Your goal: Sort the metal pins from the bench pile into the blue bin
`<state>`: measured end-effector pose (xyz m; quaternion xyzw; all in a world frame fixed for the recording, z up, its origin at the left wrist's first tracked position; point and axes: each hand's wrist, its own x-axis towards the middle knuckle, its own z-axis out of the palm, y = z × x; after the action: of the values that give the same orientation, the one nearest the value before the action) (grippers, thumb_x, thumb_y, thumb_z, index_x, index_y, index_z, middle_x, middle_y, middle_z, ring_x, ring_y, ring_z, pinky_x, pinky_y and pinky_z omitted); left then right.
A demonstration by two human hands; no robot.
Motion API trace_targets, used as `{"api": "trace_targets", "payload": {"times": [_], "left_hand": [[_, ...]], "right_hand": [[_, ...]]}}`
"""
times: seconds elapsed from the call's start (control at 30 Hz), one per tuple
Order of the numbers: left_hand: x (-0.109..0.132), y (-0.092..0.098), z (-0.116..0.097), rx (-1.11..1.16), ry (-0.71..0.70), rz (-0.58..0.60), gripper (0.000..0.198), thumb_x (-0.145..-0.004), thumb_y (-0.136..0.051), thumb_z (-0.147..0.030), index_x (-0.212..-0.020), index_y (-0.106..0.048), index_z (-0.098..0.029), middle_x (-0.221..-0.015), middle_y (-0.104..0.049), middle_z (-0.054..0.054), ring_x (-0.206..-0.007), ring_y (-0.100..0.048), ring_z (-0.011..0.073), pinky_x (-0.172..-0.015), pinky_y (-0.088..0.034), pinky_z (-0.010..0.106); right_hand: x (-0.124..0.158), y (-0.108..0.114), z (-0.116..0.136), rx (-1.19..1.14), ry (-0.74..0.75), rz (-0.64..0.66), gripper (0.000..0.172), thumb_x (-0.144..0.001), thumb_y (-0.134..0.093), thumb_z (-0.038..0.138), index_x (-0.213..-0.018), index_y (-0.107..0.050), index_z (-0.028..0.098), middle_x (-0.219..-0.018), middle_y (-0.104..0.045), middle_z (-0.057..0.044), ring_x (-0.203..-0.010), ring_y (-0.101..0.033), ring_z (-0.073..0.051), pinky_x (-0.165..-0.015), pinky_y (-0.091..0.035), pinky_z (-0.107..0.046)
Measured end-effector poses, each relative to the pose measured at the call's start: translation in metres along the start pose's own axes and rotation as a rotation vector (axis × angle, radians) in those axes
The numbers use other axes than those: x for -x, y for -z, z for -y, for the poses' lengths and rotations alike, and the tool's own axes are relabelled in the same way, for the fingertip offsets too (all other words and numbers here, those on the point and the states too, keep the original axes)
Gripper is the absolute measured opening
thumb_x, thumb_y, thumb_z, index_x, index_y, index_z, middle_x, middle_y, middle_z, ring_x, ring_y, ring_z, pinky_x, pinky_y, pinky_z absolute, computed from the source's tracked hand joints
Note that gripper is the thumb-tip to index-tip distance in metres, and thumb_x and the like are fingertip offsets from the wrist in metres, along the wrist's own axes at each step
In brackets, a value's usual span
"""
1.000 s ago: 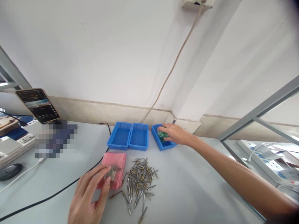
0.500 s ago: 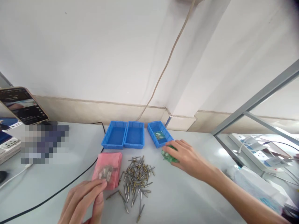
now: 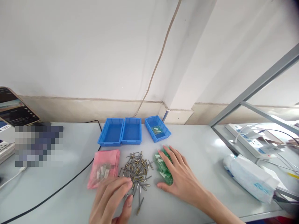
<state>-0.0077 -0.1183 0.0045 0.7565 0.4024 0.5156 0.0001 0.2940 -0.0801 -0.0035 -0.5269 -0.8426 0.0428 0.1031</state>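
Grey tabletop [image 3: 198,149] (rivets [image 3: 137,169] scattered), white wall [image 3: 81,46], blue bins [image 3: 131,135]

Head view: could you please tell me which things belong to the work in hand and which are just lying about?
In hand: left hand, rivet pile, right hand, green packet, pink pouches, blue bins.
Lying about: phone, black cable, white packet, power strip.

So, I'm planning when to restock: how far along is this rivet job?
Early, it seems. Done: the right blue bin holds one small packet; the left bin and middle bin look empty. In hand: the left hand touches the rivet pile, the right hand lies flat on the green bags. Left: dozens of rivets lie loose beside the pink bags.
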Motion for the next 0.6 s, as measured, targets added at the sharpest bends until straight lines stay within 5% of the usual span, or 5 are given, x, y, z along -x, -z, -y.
{"api": "trace_targets", "payload": {"times": [0.13, 0.33, 0.6], "left_hand": [[-0.002, -0.003, 0.000, 0.007, -0.024, 0.039, 0.030, -0.098, -0.061, -0.003, -0.124, -0.067, -0.016, -0.111, -0.077, 0.011, -0.105, -0.072, 0.0210, -0.093, -0.059, 0.033], [-0.005, 0.007, 0.012, -0.033, 0.005, 0.009, 0.038, -0.095, -0.064, 0.001, -0.129, -0.066, -0.016, -0.114, -0.075, 0.011, -0.109, -0.070, 0.0234, -0.099, -0.055, 0.039], [-0.006, 0.017, 0.014, -0.097, 0.023, -0.084, 0.037, -0.094, -0.065, 0.003, -0.126, -0.067, -0.016, -0.110, -0.074, 0.010, -0.102, -0.070, 0.0231, -0.093, -0.055, 0.038]], "right_hand": [[0.004, 0.000, 0.011, -0.003, -0.011, -0.012, 0.128, -0.080, -0.072, 0.083, -0.176, -0.009, 0.028, -0.179, -0.020, -0.018, -0.161, -0.020, -0.052, -0.124, -0.025, -0.076], [0.002, 0.008, 0.010, 0.004, 0.062, 0.039, 0.090, -0.102, -0.056, 0.066, -0.175, -0.015, 0.033, -0.179, -0.024, -0.008, -0.164, -0.017, -0.043, -0.128, -0.024, -0.069], [0.006, -0.006, 0.003, 0.037, 0.040, -0.021, 0.091, -0.104, -0.050, 0.070, -0.176, -0.011, 0.030, -0.179, -0.025, -0.007, -0.164, -0.020, -0.040, -0.129, -0.028, -0.065]]}}
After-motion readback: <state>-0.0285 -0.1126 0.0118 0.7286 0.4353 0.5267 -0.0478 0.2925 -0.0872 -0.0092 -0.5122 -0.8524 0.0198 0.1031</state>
